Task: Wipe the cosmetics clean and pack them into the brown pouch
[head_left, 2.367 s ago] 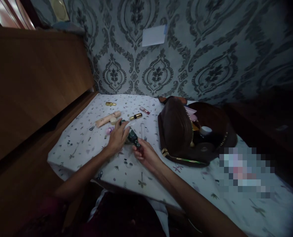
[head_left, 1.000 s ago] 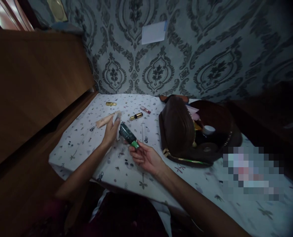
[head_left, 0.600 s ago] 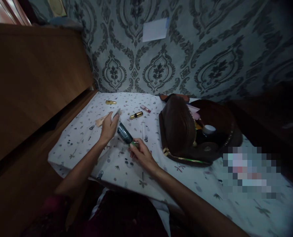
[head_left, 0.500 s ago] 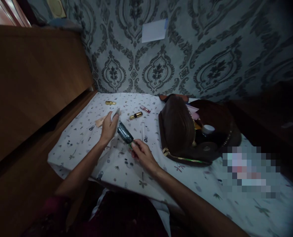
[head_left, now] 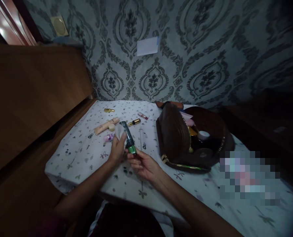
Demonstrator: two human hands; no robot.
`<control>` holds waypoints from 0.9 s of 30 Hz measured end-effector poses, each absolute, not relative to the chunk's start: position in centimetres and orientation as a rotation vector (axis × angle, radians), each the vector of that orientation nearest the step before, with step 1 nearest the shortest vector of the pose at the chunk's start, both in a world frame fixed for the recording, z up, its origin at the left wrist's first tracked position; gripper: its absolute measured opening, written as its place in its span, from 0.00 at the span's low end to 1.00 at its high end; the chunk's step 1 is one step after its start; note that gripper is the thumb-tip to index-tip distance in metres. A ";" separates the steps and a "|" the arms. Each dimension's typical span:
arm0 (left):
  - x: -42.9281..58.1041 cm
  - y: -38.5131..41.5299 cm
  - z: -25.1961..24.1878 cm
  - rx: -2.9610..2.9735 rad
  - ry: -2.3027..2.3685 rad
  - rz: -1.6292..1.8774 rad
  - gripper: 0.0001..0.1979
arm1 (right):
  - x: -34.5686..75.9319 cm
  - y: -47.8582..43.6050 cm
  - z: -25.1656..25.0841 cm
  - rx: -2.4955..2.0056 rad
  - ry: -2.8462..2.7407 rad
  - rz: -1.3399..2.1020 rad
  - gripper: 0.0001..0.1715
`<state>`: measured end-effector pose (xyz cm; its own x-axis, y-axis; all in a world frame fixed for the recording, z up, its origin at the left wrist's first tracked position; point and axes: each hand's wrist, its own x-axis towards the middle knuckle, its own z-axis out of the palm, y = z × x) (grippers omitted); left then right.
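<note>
Head view: both hands (head_left: 118,149) (head_left: 146,166) partly hide the green container (head_left: 129,136).

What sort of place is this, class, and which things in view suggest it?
Probably a room in a home, perhaps a bedroom: patterned wallpaper, a brown wooden panel like furniture, and an open brown bag on a printed cloth.

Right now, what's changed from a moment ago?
The left hand, with a white tissue-like piece, has moved nearer the body and up to the green tube, uncovering the pink-purple item and round cream piece. The right hand still holds the tube's bright green end; the brown bag stayed put.
</note>
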<state>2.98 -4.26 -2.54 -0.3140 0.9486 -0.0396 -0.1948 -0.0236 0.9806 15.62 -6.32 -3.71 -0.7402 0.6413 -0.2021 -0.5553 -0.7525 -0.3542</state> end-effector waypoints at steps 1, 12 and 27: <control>2.7 -3.8 -2.0 0.794 1.279 1.526 0.33 | 15.6 -6.4 -3.6 -0.401 -0.389 2.438 0.06; -2.5 -3.1 3.5 0.748 0.898 1.341 0.17 | 17.1 -6.9 -0.9 -0.821 -1.233 1.754 0.22; 4.6 -7.5 5.6 1.223 1.179 1.081 0.16 | 26.3 -13.0 6.9 -0.838 -1.798 0.169 0.09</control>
